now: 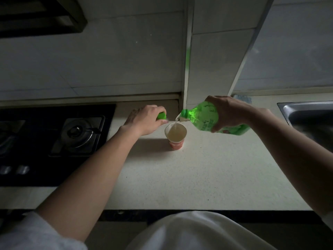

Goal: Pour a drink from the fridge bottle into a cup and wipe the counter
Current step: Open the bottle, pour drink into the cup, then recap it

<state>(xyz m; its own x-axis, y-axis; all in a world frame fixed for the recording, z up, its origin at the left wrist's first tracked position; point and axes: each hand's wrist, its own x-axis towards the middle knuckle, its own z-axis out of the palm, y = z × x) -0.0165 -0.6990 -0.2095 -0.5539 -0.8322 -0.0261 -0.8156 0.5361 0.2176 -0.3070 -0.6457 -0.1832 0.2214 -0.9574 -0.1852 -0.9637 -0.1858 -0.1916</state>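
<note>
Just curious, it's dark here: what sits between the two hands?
In the head view, the bottle neck and its pouring stream lie between the left hand, holding the cap, and the right hand; the cup stands just below.

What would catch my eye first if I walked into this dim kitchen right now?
The bright green bottle, tipped in the right hand, pours a thin stream into the partly filled cup standing on the counter. Just left of the cup, the left hand holds the green cap. A black stove lies at the far left and a steel sink at the far right.
</note>
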